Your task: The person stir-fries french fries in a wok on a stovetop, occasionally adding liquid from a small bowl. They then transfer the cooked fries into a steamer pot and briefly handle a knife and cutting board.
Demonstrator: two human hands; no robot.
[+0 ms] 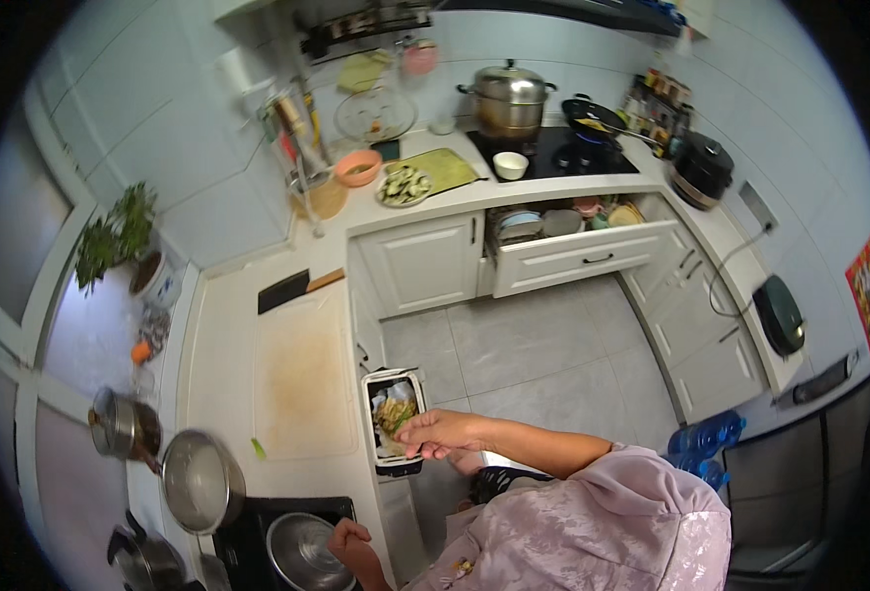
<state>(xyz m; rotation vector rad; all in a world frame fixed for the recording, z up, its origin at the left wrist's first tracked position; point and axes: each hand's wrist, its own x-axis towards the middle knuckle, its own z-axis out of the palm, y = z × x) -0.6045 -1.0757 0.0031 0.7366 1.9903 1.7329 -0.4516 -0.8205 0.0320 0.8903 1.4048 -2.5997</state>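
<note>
My right hand [439,434] is over a bin [422,402] of food scraps beside the counter, its fingers curled; whether something small is between them cannot be told. My left hand [350,537], loosely curled, is at the rim of a metal bowl [302,554] by the black sink; its grip cannot be told. On the counter lies a pale cutting board [306,377] with light brown stains. A small green vegetable scrap [258,448] rests at the board's near left corner. A cleaver [284,292] with a wooden handle lies across the far end.
A metal colander [202,482] and a glass-like kettle [125,425] stand left. Across the room are a plate of sliced vegetables [405,185], a steamer pot [510,100] and a frying pan [592,118] on the hob. A drawer [590,255] of dishes is pulled out. Water bottles [705,436] stand behind me.
</note>
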